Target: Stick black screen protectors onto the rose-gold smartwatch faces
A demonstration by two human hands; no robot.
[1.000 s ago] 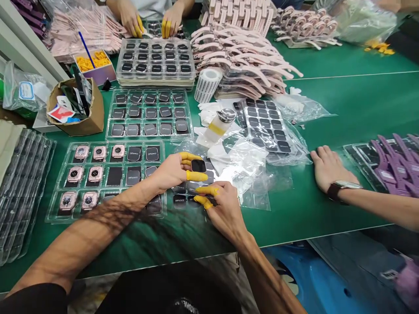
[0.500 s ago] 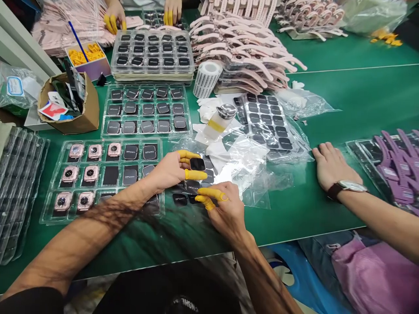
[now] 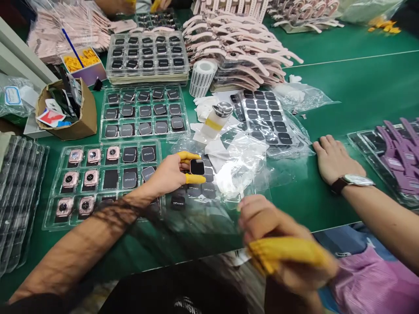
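My left hand [image 3: 173,173], with yellow finger cots, is closed on a smartwatch body [image 3: 197,167], its dark screen facing up. Below it lies a sheet of black square stickers [image 3: 194,190], partly on clear plastic film. My right hand [image 3: 281,242] is raised close to the camera and smeared by motion. Its yellow-covered finger shows, but whether it holds anything is hidden by the blur. To the left of my left hand, a clear tray [image 3: 54,192] holds several pink watch bodies [image 3: 91,177] face down and several black-covered squares [image 3: 130,178].
A second tray [image 3: 187,112] and a tray stack [image 3: 147,78] stand behind. A pump bottle [image 3: 214,122], a label roll [image 3: 203,78] and a bagged sticker stack [image 3: 266,111] sit mid-table. Another person's hand [image 3: 338,161] rests at right, near purple straps [image 3: 397,157].
My right hand has left the sticker sheet and swung right and up toward the camera. My left hand stays in place with the smartwatch body.
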